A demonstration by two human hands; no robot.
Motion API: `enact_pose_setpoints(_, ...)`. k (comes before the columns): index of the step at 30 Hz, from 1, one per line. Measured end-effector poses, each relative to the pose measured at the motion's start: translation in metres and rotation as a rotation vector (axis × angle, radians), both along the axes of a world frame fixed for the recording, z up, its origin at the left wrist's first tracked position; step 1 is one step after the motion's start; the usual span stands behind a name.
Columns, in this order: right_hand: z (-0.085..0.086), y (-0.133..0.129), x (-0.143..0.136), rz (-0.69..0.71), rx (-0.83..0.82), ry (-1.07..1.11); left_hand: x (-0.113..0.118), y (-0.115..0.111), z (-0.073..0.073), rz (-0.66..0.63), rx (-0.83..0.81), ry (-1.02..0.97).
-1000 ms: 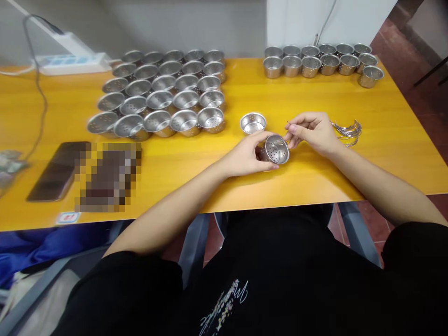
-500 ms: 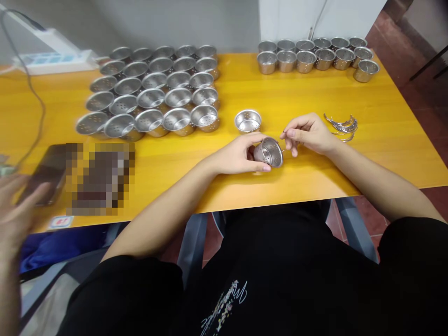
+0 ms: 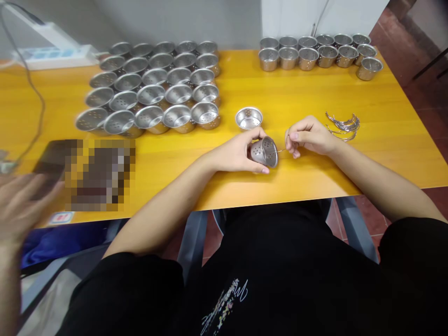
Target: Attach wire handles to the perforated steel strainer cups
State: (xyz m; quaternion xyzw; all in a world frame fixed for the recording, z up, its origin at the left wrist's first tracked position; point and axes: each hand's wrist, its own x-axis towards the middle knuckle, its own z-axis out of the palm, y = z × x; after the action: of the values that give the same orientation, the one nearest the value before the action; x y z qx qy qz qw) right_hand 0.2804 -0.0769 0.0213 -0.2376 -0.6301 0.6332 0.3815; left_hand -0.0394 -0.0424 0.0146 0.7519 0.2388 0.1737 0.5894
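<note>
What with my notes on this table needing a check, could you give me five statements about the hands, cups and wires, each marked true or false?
1. The left hand holds a perforated metal cup tilted, its mouth towards the right hand. True.
2. The lone cup just beyond the left hand stands upside down. False: its mouth faces up.
3. A thin wire runs from the held cup to the right hand's fingers. True.
4. The loose wires lie between the left hand and the large cup group. False: they lie to the right, just beyond the right wrist.
5. Another person's hand, blurred, shows at the left edge. True.
</note>
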Motion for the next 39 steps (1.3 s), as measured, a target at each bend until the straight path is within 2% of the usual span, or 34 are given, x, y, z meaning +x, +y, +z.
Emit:
enact_pose_setpoints(7,-0.0005,-0.0006,-0.0006,0.079,0.013,-0.074,0.0013,-0.0012,0.0005,0.010,0.044,-0.002)
enact_pose_setpoints(28,0.0027,-0.0008,0.0035,0.058,0.067,-0.106,0.0041,-0.0035,0.0046,0.025,0.136,0.049)
enact_pose_setpoints(39,0.0088,-0.0030,0.0018,0.075,0.063,-0.144,0.0056,-0.0016,-0.0020,0.016,0.154,0.057)
